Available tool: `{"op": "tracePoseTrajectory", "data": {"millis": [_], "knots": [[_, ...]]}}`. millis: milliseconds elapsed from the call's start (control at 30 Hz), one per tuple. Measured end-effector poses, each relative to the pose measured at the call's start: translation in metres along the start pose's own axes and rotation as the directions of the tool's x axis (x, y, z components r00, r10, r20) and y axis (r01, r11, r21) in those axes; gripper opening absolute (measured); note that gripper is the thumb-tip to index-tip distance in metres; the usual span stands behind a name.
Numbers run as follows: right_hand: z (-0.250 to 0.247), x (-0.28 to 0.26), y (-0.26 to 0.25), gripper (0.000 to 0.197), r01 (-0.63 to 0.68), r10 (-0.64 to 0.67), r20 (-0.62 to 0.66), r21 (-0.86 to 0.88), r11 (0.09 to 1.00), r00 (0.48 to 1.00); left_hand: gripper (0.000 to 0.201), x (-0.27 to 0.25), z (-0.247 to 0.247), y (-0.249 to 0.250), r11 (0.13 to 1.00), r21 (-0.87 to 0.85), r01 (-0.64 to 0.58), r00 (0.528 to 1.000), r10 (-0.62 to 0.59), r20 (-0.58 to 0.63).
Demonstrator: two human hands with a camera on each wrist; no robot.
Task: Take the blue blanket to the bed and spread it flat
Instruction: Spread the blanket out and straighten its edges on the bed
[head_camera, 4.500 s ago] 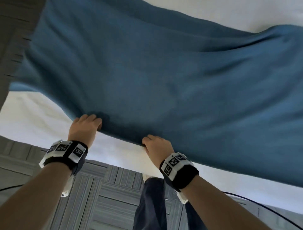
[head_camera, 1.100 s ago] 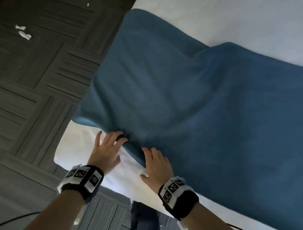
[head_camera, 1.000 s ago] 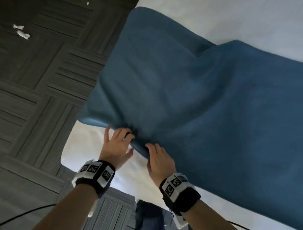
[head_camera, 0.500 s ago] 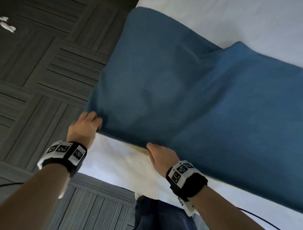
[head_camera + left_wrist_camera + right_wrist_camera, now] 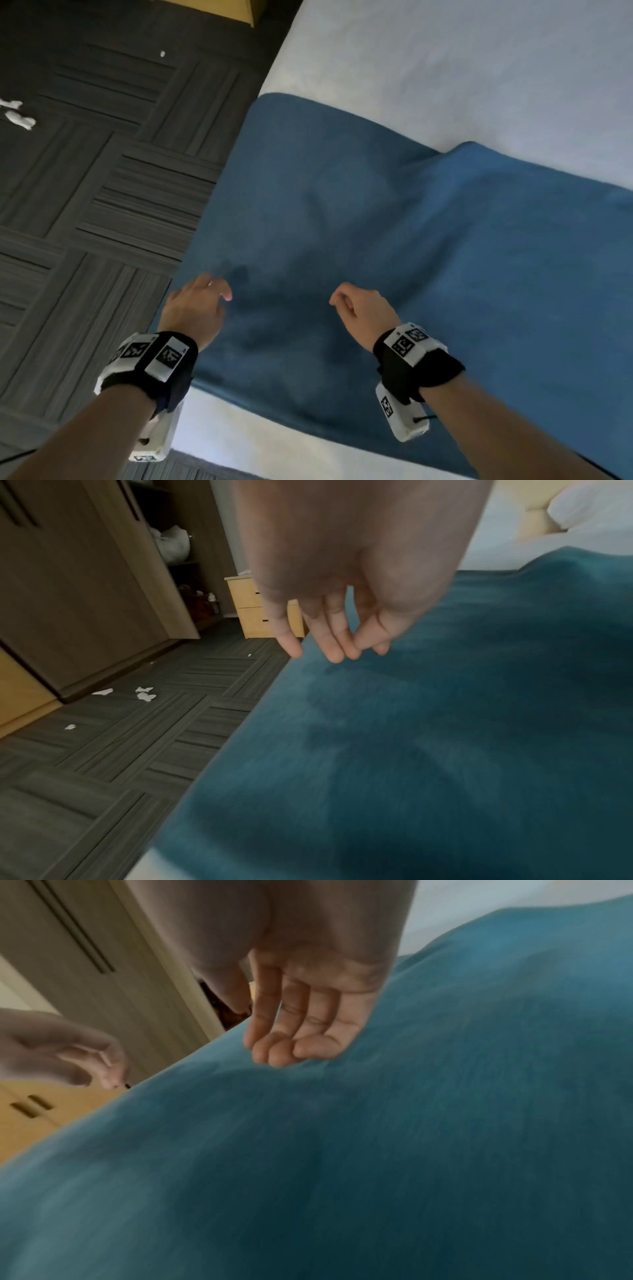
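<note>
Head view: blue blanket (image 5: 394,260) is down on the bed (image 5: 462,68), covering the near left corner and running off frame to the right. Both hands sit above it, holding nothing. Left hand (image 5: 193,308) has fingers (image 5: 334,642) loosely extended, thumb near the fingertips, nothing pinched. Right hand (image 5: 363,313) has fingers (image 5: 274,1031) relaxed and slightly curled, also empty. Contact with the cloth: can't tell, they look just above it.

My read of the step: smoothing, mostly done. There's a raised fold (image 5: 455,154) on the far edge where the cloth humps up, plus soft ripples mid-panel. To do it well: flat palms, sweep from the middle outward toward the far edge and to the right, light pressure so the fleece-like nap doesn't drag the whole sheet. The left edge sits at or slightly over the bed side, so don't push that way or it may slide off. A strip of white sheet shows along the near edge; may want squaring up.

Surface: white sheet, soft, gives under the hands. Room: dark patterned floor (image 5: 85,205) with white paper scraps (image 5: 143,693), light wood drawer unit (image 5: 263,607), brown wardrobe (image 5: 85,574), pillow (image 5: 596,504) at the head of the bed.
</note>
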State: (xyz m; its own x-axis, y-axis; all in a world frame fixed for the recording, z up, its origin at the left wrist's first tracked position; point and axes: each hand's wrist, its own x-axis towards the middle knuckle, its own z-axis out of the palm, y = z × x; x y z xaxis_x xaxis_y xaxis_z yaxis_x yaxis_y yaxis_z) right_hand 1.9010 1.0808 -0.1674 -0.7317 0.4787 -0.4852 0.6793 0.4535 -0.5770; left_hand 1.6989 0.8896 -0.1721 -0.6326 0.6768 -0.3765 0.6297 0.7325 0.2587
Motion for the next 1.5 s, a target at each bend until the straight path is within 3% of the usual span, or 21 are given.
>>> {"op": "tracePoseTrajectory", "data": {"millis": [333,533,633,733,833,900,1033,1167,1267,1367,1433,1500], "knots": [[-0.137,0.101,0.073,0.015,-0.127,0.118,-0.271,-0.015,0.992,0.955,0.030,0.115,-0.015,0.105,0.989,-0.023,-0.144,0.989,0.143,-0.035],[-0.185,0.156,0.104,0.014,-0.104,0.086,-0.445,-0.017,0.994,0.892,0.030,0.179,-0.021,0.145,0.974,0.033,-0.223,0.973,0.224,-0.044],[-0.205,0.178,0.117,0.023,-0.118,0.127,-0.513,0.050,0.992,0.849,0.032,0.217,-0.027,0.165,0.975,-0.043,-0.217,0.974,0.214,-0.075],[-0.223,0.192,0.133,0.043,-0.207,0.239,-0.518,0.119,0.971,0.821,0.035,0.258,-0.033,0.186,0.975,-0.112,-0.193,0.979,0.184,-0.092],[-0.234,0.201,0.150,0.067,-0.416,0.432,-0.399,0.132,0.900,0.809,0.044,0.297,-0.039,0.205,0.974,-0.127,-0.186,0.983,0.182,-0.038],[-0.232,0.203,0.160,0.072,-0.476,0.512,-0.324,0.189,0.859,0.796,0.051,0.319,-0.040,0.214,0.980,-0.067,-0.188,0.982,0.190,0.016],[-0.224,0.204,0.174,0.052,-0.397,0.527,-0.366,0.374,0.838,0.767,0.045,0.349,-0.045,0.222,0.985,0.062,-0.163,0.985,0.159,0.071],[-0.224,0.203,0.175,0.019,-0.303,0.463,-0.362,0.419,0.856,0.809,0.017,0.360,-0.055,0.222,0.988,-0.126,-0.084,0.988,0.099,0.117],[-0.230,0.206,0.167,0.015,-0.225,0.426,-0.403,0.458,0.860,0.810,0.019,0.362,-0.070,0.215,0.978,-0.203,-0.050,0.998,0.044,-0.034],[-0.239,0.213,0.152,0.009,-0.228,0.390,-0.497,0.355,0.907,0.775,0.017,0.365,-0.081,0.208,0.987,-0.151,-0.053,0.979,0.021,-0.203],[-0.240,0.215,0.145,0.026,-0.198,0.374,-0.472,0.381,0.903,0.798,0.020,0.368,-0.081,0.203,0.988,-0.150,-0.038,0.979,0.006,-0.202],[-0.233,0.215,0.141,0.058,-0.178,0.326,-0.391,0.369,0.912,0.861,0.037,0.371,-0.076,0.197,0.986,-0.161,-0.045,0.994,0.029,-0.103]]}}
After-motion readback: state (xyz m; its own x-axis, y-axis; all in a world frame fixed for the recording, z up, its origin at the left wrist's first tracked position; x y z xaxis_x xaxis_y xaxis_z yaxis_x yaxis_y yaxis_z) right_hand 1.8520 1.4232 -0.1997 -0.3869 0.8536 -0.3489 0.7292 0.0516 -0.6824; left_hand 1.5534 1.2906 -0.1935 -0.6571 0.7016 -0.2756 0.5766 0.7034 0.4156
